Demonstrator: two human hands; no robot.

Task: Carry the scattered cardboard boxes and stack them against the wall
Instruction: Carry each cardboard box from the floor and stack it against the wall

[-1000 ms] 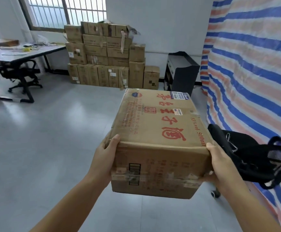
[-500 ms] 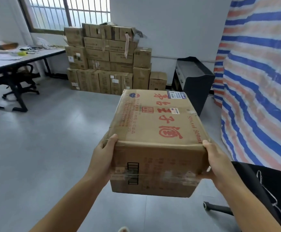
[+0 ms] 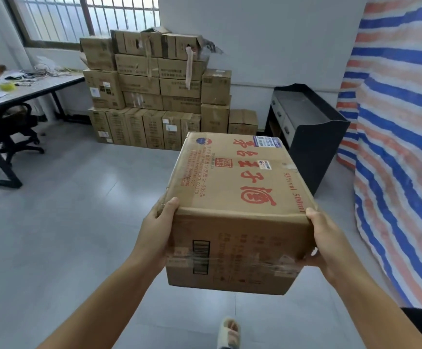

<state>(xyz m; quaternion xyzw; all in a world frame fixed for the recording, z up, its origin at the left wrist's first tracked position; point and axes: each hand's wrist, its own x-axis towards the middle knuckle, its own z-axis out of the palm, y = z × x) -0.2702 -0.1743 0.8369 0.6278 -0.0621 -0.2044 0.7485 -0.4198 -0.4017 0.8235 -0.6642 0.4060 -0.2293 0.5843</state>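
— Both hands are on it? Where is the cardboard box?
— Between them, lifted off the floor. Your left hand grips its near left corner, your right hand clasps the near right; the wall stack stands well ahead.

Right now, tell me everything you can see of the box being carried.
The carried box is brown corrugated cardboard, closed, with large red characters and small stickers on top, a barcode and clear tape across its near end. It is held off the floor, roughly level, long axis pointing away toward the stack against the wall. The left hand grips its near left corner and the right hand its near right corner, thumbs on top. Nothing else touches it.
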